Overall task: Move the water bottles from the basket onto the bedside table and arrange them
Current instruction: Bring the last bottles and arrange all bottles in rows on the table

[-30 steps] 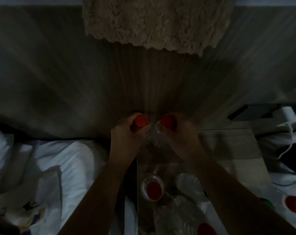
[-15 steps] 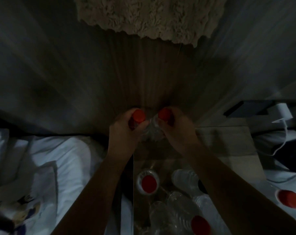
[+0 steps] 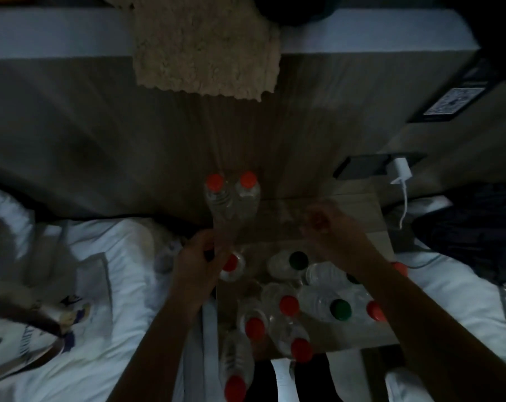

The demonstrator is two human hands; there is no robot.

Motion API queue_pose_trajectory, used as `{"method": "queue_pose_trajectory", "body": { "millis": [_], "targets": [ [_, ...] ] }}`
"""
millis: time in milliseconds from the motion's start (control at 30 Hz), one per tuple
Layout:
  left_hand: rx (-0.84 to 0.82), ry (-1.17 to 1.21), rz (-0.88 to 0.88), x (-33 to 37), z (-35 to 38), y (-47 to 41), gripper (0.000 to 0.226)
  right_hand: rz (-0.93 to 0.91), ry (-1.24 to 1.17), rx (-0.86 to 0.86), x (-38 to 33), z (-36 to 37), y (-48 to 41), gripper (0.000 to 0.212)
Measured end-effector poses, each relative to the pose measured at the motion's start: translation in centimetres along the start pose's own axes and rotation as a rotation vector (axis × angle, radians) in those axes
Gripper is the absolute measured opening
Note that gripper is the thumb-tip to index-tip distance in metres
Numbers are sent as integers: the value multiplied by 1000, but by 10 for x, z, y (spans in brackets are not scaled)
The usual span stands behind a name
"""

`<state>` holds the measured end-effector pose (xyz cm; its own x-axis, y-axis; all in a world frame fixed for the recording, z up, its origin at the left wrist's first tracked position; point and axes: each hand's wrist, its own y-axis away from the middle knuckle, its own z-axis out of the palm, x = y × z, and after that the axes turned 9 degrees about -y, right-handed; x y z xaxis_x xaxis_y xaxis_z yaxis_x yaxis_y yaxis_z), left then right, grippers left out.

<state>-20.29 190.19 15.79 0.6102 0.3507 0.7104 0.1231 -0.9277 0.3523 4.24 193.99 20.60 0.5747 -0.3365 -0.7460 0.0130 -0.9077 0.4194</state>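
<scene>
Two clear water bottles with red caps, one on the left (image 3: 217, 195) and one on the right (image 3: 247, 192), stand side by side at the back left of the bedside table (image 3: 359, 224), against the wooden wall. My left hand (image 3: 198, 262) is curled in a loose C just below the left bottle's base, with nothing clearly in it. My right hand (image 3: 330, 230) is blurred above the table's middle, fingers loosely bent and holding nothing. Several more bottles with red caps (image 3: 288, 304) and green caps (image 3: 340, 309) crowd the table's front half. No basket is visible.
A beige fluffy cloth (image 3: 205, 47) hangs over the wall ledge. A white charger and cable (image 3: 399, 172) sit in a dark socket panel at the right. White bedding (image 3: 101, 285) lies to the left, with a printed bag (image 3: 28, 329) on it. Another red-capped bottle (image 3: 234, 369) lies below the table's front edge.
Both hands have let go of the two red-capped bottles and pulled back towards me. The bottles now stand alone at the wall. The camera has tilted, so more of the table shows.
</scene>
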Motion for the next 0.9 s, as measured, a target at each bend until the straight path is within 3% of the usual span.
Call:
{"method": "queue_pose_trajectory", "body": {
  "millis": [100, 233, 533, 900],
  "targets": [
    [-8, -24, -28, 0, 5, 23, 21, 24, -39, 46, 19, -21, 24, 15],
    [-6, -95, -78, 4, 10, 36, 37, 5, 54, 89, 42, -38, 45, 11],
    [26, -270, -61, 26, 13, 41, 47, 176, 297, 89, 90, -68, 45, 33],
    [89, -153, -125, 31, 24, 44, 43, 287, 449, 80, 94, -73, 52, 33]
  ]
}}
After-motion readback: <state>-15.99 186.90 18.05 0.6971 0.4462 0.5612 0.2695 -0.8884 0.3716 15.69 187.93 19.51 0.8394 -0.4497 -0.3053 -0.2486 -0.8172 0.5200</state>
